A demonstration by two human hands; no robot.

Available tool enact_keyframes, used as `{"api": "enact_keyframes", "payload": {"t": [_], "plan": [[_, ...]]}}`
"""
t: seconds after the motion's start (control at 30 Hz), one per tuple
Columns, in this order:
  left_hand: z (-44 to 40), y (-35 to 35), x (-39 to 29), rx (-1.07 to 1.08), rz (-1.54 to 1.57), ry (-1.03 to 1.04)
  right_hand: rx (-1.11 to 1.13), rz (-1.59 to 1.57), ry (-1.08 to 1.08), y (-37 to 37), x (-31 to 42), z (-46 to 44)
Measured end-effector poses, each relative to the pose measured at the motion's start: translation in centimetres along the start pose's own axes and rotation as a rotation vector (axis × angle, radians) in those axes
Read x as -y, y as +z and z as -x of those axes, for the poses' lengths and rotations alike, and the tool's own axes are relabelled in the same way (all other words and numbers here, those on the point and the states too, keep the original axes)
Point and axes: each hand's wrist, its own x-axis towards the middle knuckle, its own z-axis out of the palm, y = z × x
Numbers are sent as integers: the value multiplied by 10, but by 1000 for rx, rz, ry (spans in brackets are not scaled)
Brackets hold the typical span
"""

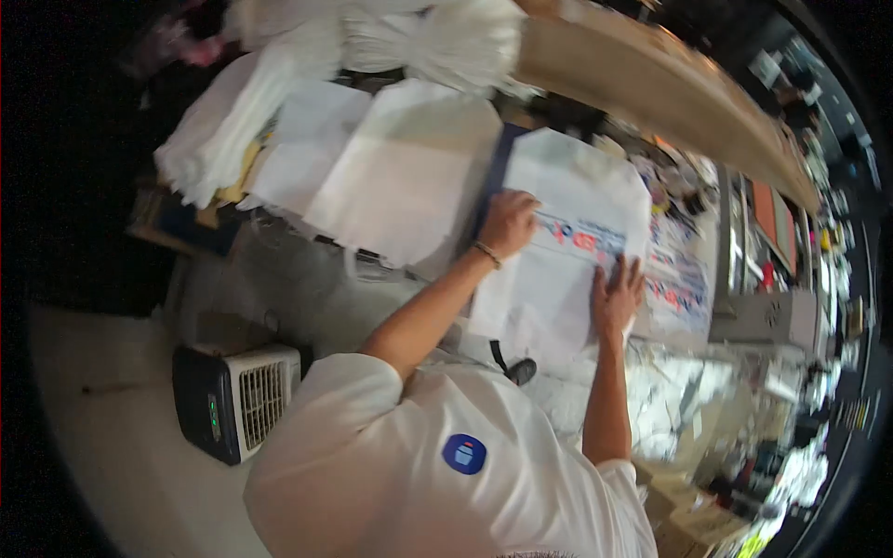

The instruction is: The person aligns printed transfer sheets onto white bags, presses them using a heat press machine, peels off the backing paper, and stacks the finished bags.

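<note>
White, the printed sheet (549,288) lies before me under my spread right hand (618,294), lettering (586,240) done; my left hand (510,223) curls at the edge, grip unclear. The plain sheet (409,177) alongside shows none.

Pale floor (102,409) at lower left, smooth, softly lit. On it, 1 boxy dark-and-cream appliance (242,400) with slatted grille, small green lights. Long tan beam (651,74) slanting across upper right. Grey box-like cabinet (767,316) at right, cardboard cartons (698,523) below. Far background (860,307) dark, cluttered, scattered bright patches. Upper left near-black, perhaps deep shadow.
</note>
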Motion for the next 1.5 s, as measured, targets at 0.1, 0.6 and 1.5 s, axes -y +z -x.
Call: {"api": "enact_keyframes", "payload": {"t": [0.1, 0.6, 1.5], "plan": [[-3, -6, -3, 26, 19, 7, -7, 4, 0, 2, -3, -1], [-11, -7, -45, 205, 46, 162, -61, -81, 46, -7, 1, 3], [10, -11, -15, 134, -178, -32, -87, -71, 30, -4, -3, 2]]}}
